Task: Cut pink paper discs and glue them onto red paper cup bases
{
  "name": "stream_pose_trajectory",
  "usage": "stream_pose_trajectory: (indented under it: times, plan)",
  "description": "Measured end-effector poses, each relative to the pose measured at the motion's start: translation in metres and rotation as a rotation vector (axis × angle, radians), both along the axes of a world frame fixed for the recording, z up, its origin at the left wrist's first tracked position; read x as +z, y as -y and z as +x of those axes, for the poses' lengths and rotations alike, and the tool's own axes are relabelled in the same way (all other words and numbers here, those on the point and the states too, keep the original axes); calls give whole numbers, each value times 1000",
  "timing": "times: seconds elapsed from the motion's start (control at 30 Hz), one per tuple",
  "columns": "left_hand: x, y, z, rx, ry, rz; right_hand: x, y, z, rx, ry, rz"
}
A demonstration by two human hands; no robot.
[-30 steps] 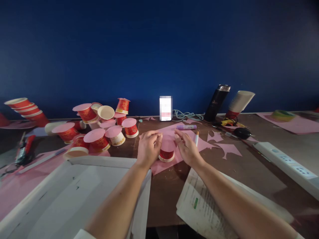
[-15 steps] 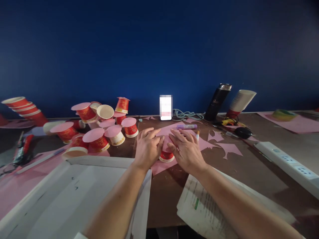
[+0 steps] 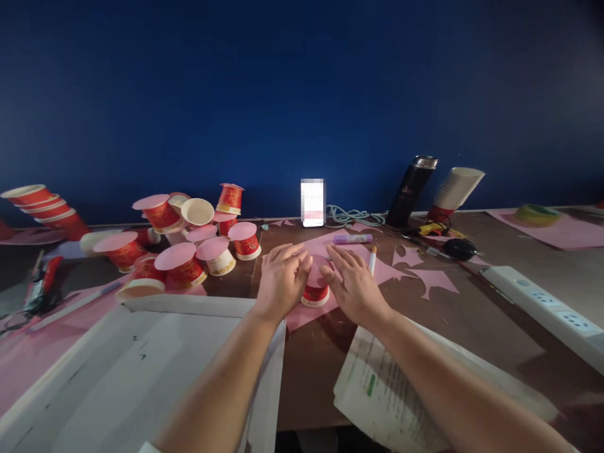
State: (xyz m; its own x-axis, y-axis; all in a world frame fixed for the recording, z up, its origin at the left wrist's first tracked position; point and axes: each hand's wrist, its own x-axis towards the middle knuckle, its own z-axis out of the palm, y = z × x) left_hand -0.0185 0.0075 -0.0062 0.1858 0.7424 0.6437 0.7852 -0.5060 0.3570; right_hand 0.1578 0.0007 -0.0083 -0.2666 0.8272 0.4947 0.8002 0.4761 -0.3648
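A red paper cup (image 3: 315, 296) stands upside down on a pink paper sheet (image 3: 297, 318), with a pink paper disc (image 3: 319, 270) on its top. My left hand (image 3: 283, 283) is at the disc's left side, fingers extended and thumb close to its edge. On the right side, my right hand (image 3: 356, 283) has its fingers stretched out and its thumb near the disc. Whether the fingertips touch the disc cannot be made out. Behind my right hand lie a purple glue stick (image 3: 353, 239) and a white pen with an orange end (image 3: 372, 259).
Several red cups with pink discs (image 3: 182, 264) cluster at the left, behind a white tray (image 3: 132, 365). A lit phone (image 3: 313, 204) stands at the back. To the right are a black flask (image 3: 411, 192), pink scraps (image 3: 436, 281), a power strip (image 3: 542, 308) and printed papers (image 3: 377, 384).
My right hand has drawn slightly right, away from the disc, and more of the disc and the pen shows. My left hand has barely moved.
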Motion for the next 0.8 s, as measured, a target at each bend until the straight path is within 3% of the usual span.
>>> stream_pose_trajectory:
  times: [0.6,0.8]
  plan:
    - [-4,0,1,21,-39,11,-8,-2,-2,-31,-6,-14]
    - [4,-1,-5,6,16,-1,0,1,1,-15,36,9]
